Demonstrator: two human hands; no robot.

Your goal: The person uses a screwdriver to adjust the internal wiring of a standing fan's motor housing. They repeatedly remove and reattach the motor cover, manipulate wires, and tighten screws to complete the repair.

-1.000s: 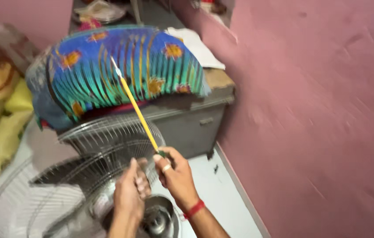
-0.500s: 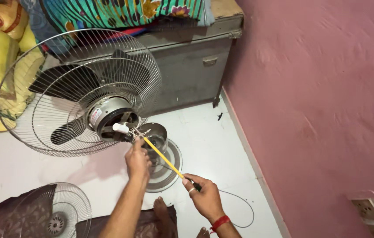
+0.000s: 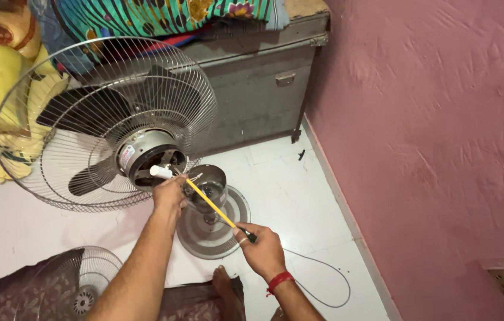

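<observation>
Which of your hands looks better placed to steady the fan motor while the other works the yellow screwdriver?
Left, probably. The left hand already rests against the back of the fan motor, by its white knob. The right hand grips the handle end of the yellow screwdriver, farther from the motor.

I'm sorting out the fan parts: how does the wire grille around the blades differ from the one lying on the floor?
The grille around the blades is mounted on the fan, tilted up on edge, with dark blades and the motor housing behind it. The grille on the floor lies detached and flat, with nothing inside, partly hidden by patterned cloth. It shows smaller in the picture. Both are round, silvery wire guards.
</observation>
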